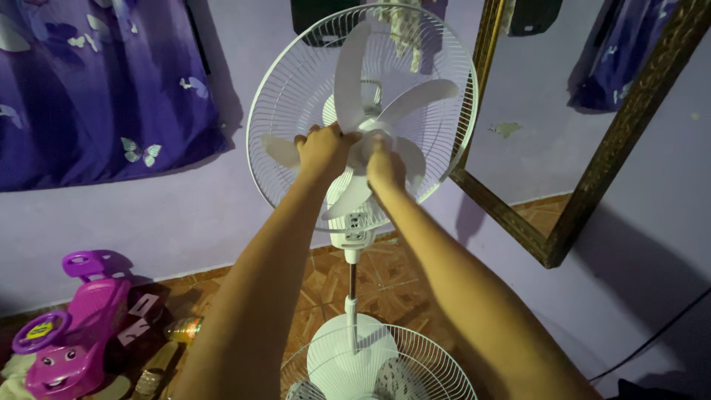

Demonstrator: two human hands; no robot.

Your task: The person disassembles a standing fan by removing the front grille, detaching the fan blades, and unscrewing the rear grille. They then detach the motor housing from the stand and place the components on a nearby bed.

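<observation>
The white plastic five-blade fan rotor [385,111] sits on the motor shaft of the white pedestal fan, inside the round white wire rear guard [281,81], against the purple wall. The left hand [324,146] closes its grip on the root of one blade beside the hub. The right hand [384,164] presses at the hub centre; whether its grip is closed on a cap or nut cannot be told, as the fingers cover it.

Risks: uneven pull may bend the thin blade; a hard push may tip the stand on its round white base [348,355]; the detached white wire front guard [378,370] lies at the base and may be stepped on.

Hidden: the hub fastener, the motor housing, and the guard's lower edge, cut off by the frame.
</observation>
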